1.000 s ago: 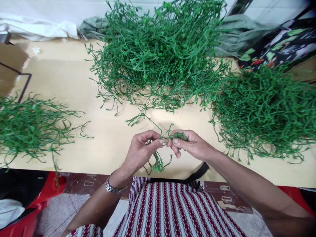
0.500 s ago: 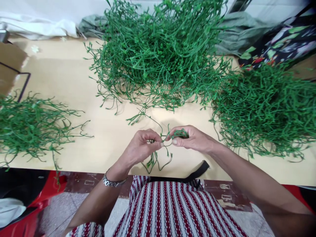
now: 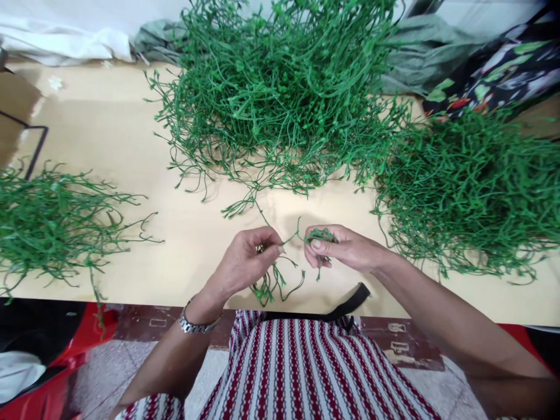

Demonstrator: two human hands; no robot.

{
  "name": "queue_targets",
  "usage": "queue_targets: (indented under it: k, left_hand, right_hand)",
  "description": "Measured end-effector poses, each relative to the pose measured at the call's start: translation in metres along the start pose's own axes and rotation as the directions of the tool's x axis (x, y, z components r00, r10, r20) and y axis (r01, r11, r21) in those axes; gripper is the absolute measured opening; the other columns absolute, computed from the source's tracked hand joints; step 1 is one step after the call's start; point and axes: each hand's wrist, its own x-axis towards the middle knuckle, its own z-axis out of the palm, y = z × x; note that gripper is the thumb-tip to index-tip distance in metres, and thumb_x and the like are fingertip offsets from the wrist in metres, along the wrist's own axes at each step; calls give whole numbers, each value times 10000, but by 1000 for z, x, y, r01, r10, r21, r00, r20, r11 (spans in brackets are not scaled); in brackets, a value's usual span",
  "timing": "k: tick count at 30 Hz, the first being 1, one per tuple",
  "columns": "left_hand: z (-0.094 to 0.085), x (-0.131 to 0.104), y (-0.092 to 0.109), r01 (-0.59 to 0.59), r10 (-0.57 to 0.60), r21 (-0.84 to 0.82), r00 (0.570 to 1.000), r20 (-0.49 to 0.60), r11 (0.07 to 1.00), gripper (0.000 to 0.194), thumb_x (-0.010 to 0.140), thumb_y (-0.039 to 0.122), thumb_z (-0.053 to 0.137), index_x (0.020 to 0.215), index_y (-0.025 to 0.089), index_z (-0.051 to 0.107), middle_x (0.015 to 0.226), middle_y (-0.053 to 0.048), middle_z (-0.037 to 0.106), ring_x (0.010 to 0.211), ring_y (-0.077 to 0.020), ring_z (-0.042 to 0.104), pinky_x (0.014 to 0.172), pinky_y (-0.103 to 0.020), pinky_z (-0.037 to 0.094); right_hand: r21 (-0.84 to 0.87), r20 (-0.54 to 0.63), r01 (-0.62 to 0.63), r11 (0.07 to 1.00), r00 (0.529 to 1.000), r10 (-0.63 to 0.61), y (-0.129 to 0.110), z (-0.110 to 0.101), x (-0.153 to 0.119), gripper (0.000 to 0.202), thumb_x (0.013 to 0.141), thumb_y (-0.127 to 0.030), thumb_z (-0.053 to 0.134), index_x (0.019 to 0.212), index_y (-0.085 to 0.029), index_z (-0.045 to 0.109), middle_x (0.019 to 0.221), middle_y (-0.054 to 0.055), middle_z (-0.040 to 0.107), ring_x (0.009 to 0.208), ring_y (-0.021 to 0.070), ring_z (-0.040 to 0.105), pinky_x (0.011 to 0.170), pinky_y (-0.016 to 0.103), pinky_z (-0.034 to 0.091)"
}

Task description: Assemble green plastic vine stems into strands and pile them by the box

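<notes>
My left hand [image 3: 251,259] is closed in a pinch on thin green plastic stems [image 3: 270,286], whose branched ends hang below the palm over the table. One forked stem [image 3: 292,234] stretches from the left fingertips across to the right hand. Fingers curled, my right hand [image 3: 343,248] holds a small bunch of green pieces [image 3: 322,235] between thumb and fingers, with one piece dangling under them. Beyond both hands rises a large heap of green artificial stems [image 3: 280,99]. A few loose stems [image 3: 240,204] stick out of its near edge.
A second heap of green stems [image 3: 472,192] lies on the right, a smaller pile [image 3: 56,221] on the left. A cardboard box [image 3: 15,111] stands at far left. Black strap [image 3: 352,300] rests at the near edge of the table [image 3: 192,233]. Floral cloth [image 3: 499,76] is at back right.
My hands have drawn slightly apart, the left moving a little left. The forked stem now shows stretched between them, and a piece dangles below my right fingers.
</notes>
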Motion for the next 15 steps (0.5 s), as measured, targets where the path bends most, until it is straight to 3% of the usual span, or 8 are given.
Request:
queue_targets:
  k: [2, 4, 6, 10, 12, 13, 15]
  left_hand:
    - [4, 0, -1, 43, -40, -39, 996, 75, 998, 178, 723, 222, 574, 873, 142, 628, 575, 13, 566, 498, -91, 480, 475, -203, 364]
    - [10, 0, -2, 56, -38, -126, 989, 145, 990, 231, 730, 259, 593, 922, 135, 630, 622, -12, 605, 528, -100, 514, 492, -209, 396]
    - [16, 1, -4, 41, -8, -229, 990, 144, 973, 176, 735, 284, 604, 807, 128, 645, 616, -24, 616, 552, -105, 529, 528, -218, 419]
    - [25, 0, -7, -5, 15, -355, 1000, 25, 935, 192, 720, 282, 630, 603, 132, 607, 509, 1, 552, 489, -82, 469, 491, -211, 372]
    - [22, 1, -7, -36, -2, -434, 996, -88, 900, 205, 699, 258, 643, 548, 137, 574, 472, 21, 502, 449, -65, 414, 452, -204, 326]
    - [18, 2, -6, -84, -16, -478, 979, -202, 874, 211, 689, 245, 644, 529, 144, 552, 454, 35, 470, 431, -57, 384, 438, -200, 310]
    - [8, 3, -4, -227, -46, -499, 878, -477, 836, 214, 686, 223, 633, 518, 157, 517, 440, 53, 424, 420, -51, 357, 434, -193, 310]
  right_hand:
    - [-16, 30, 8, 1000, 1000, -8, 1, 3, 2, 377, 831, -502, 474, 708, -147, 448, 552, -38, 451, 482, 55, 381, 468, 206, 306]
    - [-6, 62, 2, 1000, 998, -1, 3, 6, 3, 380, 825, -517, 474, 734, -148, 446, 532, -66, 377, 453, 47, 316, 443, 201, 258]
    - [-18, 68, 3, 1000, 998, -2, 2, 8, 5, 409, 811, -546, 471, 747, -142, 457, 558, -68, 350, 456, 42, 278, 435, 199, 231]
    - [-185, 23, 56, 981, 998, -53, -3, 11, 4, 462, 813, -588, 417, 714, -140, 470, 582, -51, 351, 498, 53, 297, 468, 206, 255]
    - [-262, 23, 94, 961, 996, -91, -6, 14, 1, 464, 831, -580, 387, 694, -144, 470, 591, -37, 377, 527, 62, 338, 499, 210, 285]
    - [-285, 42, 117, 951, 993, -109, -7, 17, -1, 456, 844, -565, 376, 686, -147, 467, 598, -29, 398, 540, 65, 359, 513, 212, 298]
    - [-326, 38, 145, 934, 989, -140, -9, 21, -6, 428, 873, -519, 352, 686, -151, 467, 604, -18, 430, 550, 70, 387, 527, 213, 315]
